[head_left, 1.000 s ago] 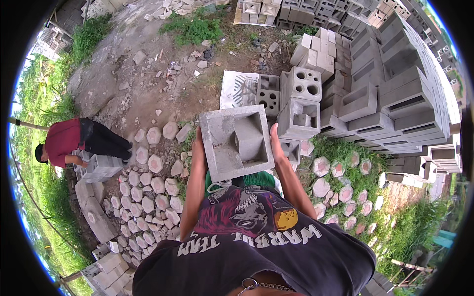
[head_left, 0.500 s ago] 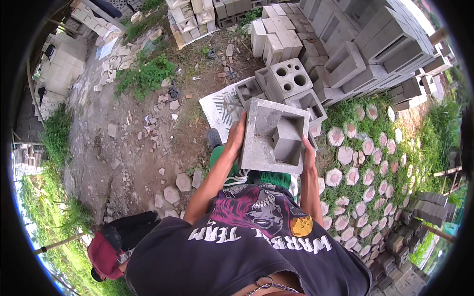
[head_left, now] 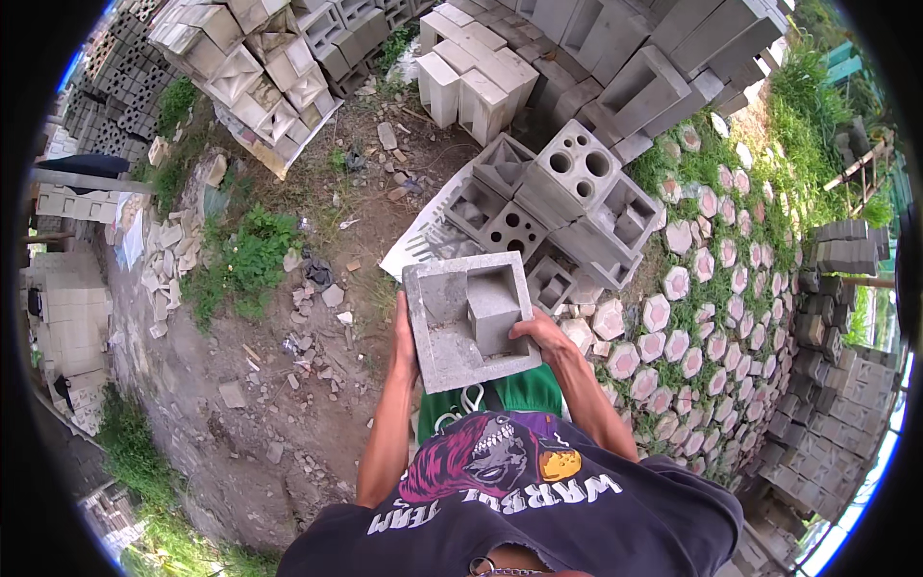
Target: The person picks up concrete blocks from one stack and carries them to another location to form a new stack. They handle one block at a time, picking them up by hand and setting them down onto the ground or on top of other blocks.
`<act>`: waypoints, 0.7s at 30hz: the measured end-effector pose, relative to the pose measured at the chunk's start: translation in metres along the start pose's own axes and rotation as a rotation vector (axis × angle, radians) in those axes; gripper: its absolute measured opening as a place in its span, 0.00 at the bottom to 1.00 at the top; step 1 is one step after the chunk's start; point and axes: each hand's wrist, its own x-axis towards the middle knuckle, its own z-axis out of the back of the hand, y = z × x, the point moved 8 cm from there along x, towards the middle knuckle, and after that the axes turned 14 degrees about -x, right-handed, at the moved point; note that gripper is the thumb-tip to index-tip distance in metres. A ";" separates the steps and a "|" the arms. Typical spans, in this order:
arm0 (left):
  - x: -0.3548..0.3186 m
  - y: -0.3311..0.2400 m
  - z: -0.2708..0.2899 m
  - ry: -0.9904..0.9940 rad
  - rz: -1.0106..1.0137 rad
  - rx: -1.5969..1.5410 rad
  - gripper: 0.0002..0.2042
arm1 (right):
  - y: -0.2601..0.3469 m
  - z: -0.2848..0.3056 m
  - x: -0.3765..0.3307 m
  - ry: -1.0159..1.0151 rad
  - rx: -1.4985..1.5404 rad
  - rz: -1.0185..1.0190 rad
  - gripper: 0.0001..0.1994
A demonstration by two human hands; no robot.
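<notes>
A grey concrete vent block (head_left: 492,317), square with a recessed face and a smaller cube shape inside, is held up in front of my green shorts. My left hand (head_left: 405,337) presses against its left side, fingers mostly hidden behind it. On the other side my right hand (head_left: 541,335) grips the edge, with the thumb hooked over the rim into the recess. Just beyond it stands a small stack of similar blocks; a block with round holes (head_left: 579,171) sits on top and another holed block (head_left: 512,231) lies lower down.
A pale printed sheet (head_left: 415,240) lies under the stack. Taller piles of concrete blocks (head_left: 625,91) rise behind it, with white blocks (head_left: 260,62) at far left. Hexagonal pavers (head_left: 675,283) in grass cover the right side. Rubble (head_left: 173,264) and weeds (head_left: 252,252) lie on the left.
My view has turned to the right, and the person in a red cap at lower left is out of view. The block has tilted slightly in my hands; my right thumb now reaches over its rim.
</notes>
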 end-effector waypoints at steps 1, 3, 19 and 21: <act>0.007 -0.003 0.014 -0.005 0.027 0.014 0.33 | -0.021 -0.007 0.014 0.009 -0.005 -0.054 0.39; 0.017 -0.010 0.052 -0.125 0.060 0.095 0.33 | -0.049 -0.022 0.041 0.022 -0.002 -0.124 0.40; 0.378 0.023 0.204 0.098 0.448 1.356 0.28 | -0.202 0.048 0.352 -0.454 0.377 -0.350 0.40; 0.443 0.032 0.211 0.107 0.455 1.674 0.24 | -0.205 0.077 0.394 -0.523 0.285 -0.314 0.41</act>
